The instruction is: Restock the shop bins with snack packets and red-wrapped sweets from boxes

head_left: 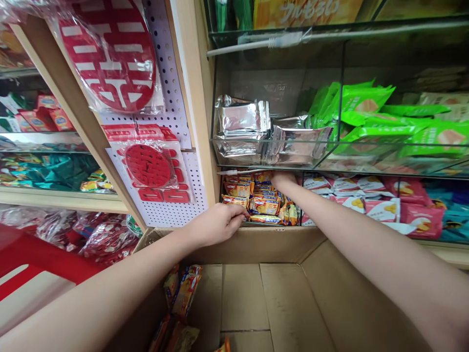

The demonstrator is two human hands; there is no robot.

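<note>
My left hand [217, 223] is at the front edge of a shelf compartment, fingers curled in a pinch on an orange snack packet [236, 200] at the front left of the pile. My right hand [283, 180] reaches deeper into the same compartment, over the stacked orange packets [264, 201]; its fingers are hidden under the glass shelf. An open cardboard box [256, 293] lies below my arms, with a few orange packets [185, 288] left at its near left corner.
A glass shelf [278, 159] above holds silver foil packs [242, 122] and green packets [381, 122]. Pink packets [384, 205] fill the compartment to the right. A white pegboard [161, 146] with red decorations hangs left; a red stool [32, 259] stands at lower left.
</note>
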